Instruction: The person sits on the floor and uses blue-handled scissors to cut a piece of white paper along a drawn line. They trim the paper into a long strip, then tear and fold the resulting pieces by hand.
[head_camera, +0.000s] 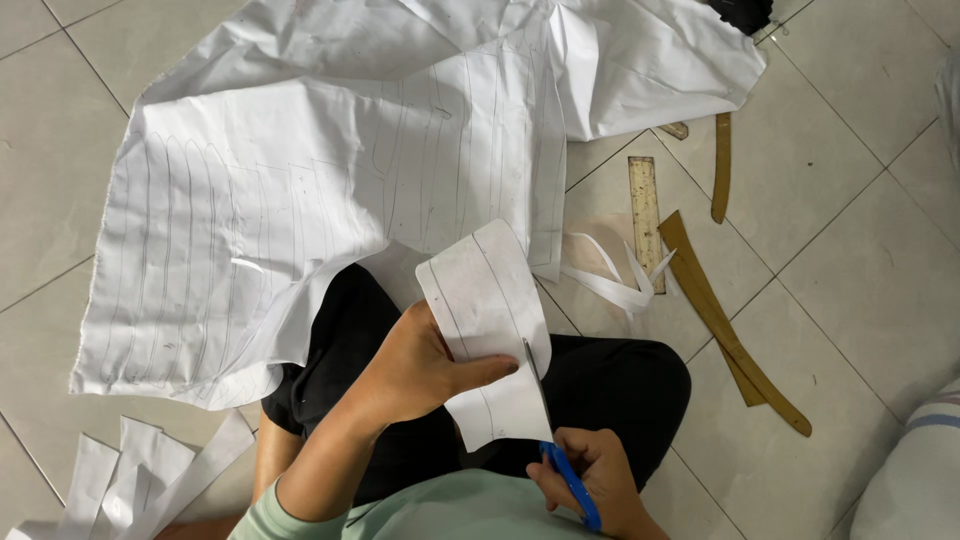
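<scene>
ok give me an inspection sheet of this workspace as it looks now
surface: pale tiled floor; the person sits on it
job's things: white fabric piece with drawn lines, blue-handled scissors cutting along one
clutter: large marked white cloth, cut strips, thin offcuts, straight ruler, curved wooden rulers
grippers: left hand pinches the piece; right hand works the scissors
cables: nothing seen
surroundings: white sack at right edge, dark object at top
</scene>
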